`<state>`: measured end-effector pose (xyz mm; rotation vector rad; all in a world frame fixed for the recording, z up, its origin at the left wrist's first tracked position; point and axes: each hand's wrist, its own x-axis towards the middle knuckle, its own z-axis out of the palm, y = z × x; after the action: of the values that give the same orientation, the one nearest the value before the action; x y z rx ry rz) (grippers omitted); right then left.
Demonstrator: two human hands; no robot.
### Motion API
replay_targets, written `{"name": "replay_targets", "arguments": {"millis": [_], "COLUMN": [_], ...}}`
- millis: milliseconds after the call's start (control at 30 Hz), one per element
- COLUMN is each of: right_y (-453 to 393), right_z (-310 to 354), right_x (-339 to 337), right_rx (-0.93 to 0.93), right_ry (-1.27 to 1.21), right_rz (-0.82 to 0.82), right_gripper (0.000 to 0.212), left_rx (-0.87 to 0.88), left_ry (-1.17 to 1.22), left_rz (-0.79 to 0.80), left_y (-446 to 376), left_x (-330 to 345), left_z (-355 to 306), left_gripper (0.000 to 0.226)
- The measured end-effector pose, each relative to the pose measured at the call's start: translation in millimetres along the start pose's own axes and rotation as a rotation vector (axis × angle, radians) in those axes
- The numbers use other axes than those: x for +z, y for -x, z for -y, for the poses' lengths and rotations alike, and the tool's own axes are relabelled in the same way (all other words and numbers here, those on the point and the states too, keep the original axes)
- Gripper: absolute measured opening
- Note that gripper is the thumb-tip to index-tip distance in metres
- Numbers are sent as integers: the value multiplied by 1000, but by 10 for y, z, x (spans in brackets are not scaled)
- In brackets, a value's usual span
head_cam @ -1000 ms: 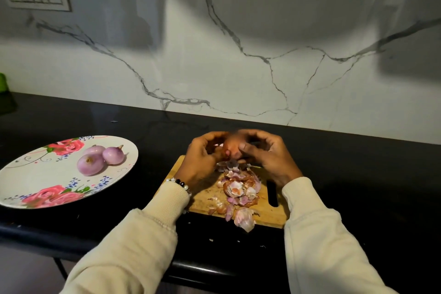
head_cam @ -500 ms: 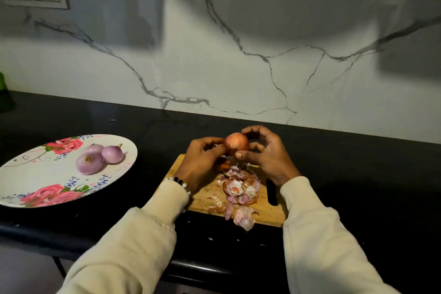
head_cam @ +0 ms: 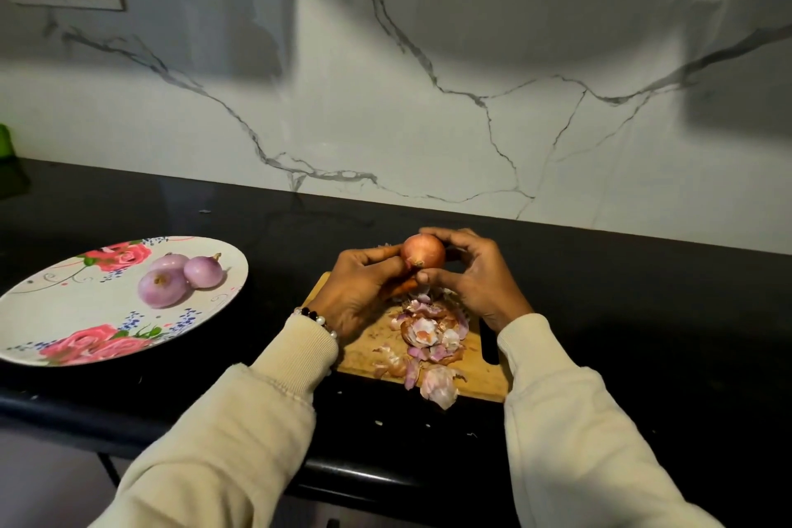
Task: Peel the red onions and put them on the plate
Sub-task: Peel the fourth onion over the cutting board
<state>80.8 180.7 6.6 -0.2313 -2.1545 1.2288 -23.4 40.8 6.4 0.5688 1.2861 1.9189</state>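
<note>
1. Both hands are raised over the far end of the cutting board [head_cam: 480, 360], sharing one unpeeled onion [head_cam: 423, 252] between them.
2. With my left hand [head_cam: 364, 292] I grip the onion from the left, fingers curled against its side and thumb near its lower tip.
3. With my right hand [head_cam: 475, 274] I cup it from the right, fingers arched over the top and thumb pressed beneath.
4. Its brown-orange skin looks mostly intact.
5. Below my hands, a heap of peels [head_cam: 428, 334] lies on the board, one piece [head_cam: 439, 388] hanging over the near edge.
6. Off to my left on the black counter [head_cam: 643, 334] sits the floral plate [head_cam: 51, 313], well apart from the board.
7. Three peeled onions [head_cam: 180, 276] rest on it, touching each other near its far side.
8. I wear a beaded bracelet [head_cam: 315, 318] at my left cuff.
</note>
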Motion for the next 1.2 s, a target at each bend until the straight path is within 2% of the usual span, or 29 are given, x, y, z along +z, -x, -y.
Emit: {"name": "replay_targets", "arguments": {"millis": [367, 600, 800, 967, 1200], "right_y": [-1, -15, -10, -7, -14], "right_z": [14, -21, -30, -4, -11], "right_x": [19, -14, -4, 35, -3], "right_rx": [6, 14, 10, 14, 20], "right_ry": [0, 30, 25, 32, 36], "right_rz": [10, -5, -4, 19, -12], "right_gripper": [58, 58, 59, 57, 56], "left_rx": [7, -46, -36, -19, -38], "left_ry": [-35, 9, 18, -36, 71], "left_rz": [-75, 1, -7, -77, -14], "left_y": [-25, -7, 15, -17, 2], "left_x": [-11, -3, -6, -31, 3], "left_z": [1, -21, -22, 1, -36], "left_gripper": [20, 18, 16, 20, 19]}}
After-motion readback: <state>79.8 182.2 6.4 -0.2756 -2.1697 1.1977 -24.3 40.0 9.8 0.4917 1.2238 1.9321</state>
